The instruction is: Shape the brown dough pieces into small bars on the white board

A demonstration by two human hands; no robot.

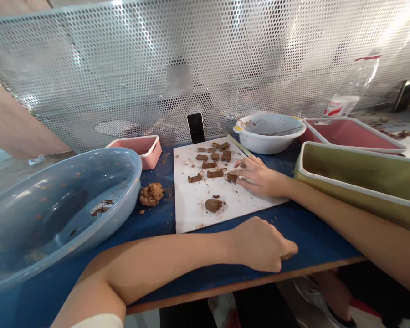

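From where I'm standing, taking the white board [191, 200] as a clock face, the right hand [261, 176] reaches in from three o'clock. Its fingers are slightly spread, the tips at a small brown piece [231, 177]; I can't tell whether they pinch it. The left hand [264, 243] is curled into a fist out at five o'clock, above the blue tabletop [157, 228]; I can't make out whether it holds anything. More shaped brown pieces [215, 173] lie from the middle of the board up towards twelve, and a smooth brown lump [213, 205] sits at six. Off the board at nine are a crumbly brown mass [151, 194] and, just beyond it, a big blue tub [123, 200]. A phone [196, 127] stands upright at twelve, a white basin [271, 139] at one.
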